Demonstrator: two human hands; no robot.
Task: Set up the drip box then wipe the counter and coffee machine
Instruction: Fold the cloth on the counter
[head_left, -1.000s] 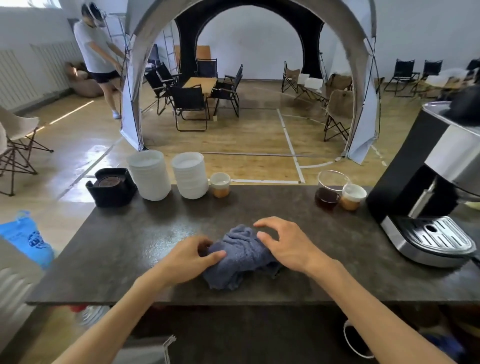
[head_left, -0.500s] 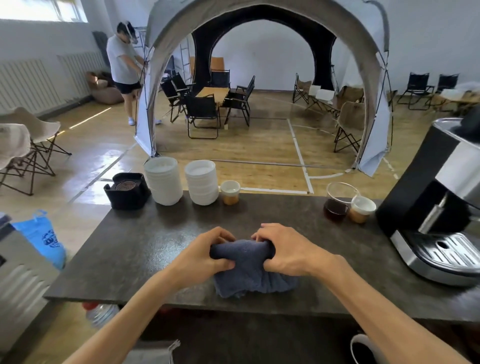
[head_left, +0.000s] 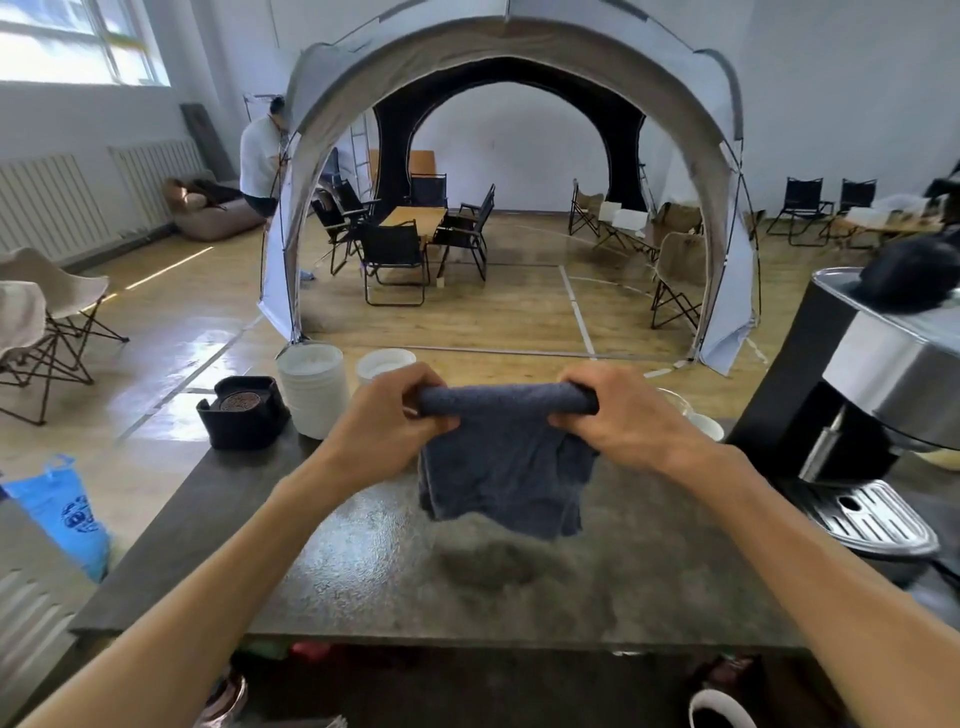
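We hold the grey cloth (head_left: 506, 457) in the air above the counter (head_left: 363, 566). Our left hand (head_left: 387, 418) grips its top left end with curled fingers, and our right hand (head_left: 621, 415) grips the top right end. The cloth hangs down between both hands. The coffee machine (head_left: 878, 395) stands to the right of our right hand, the black drip box (head_left: 244, 413) to the left of our left hand.

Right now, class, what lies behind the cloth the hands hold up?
Behind the cloth show the counter and, above its top edge, floor. The right hand partly hides a glass and cup. Whatever stands directly behind the cloth is covered.
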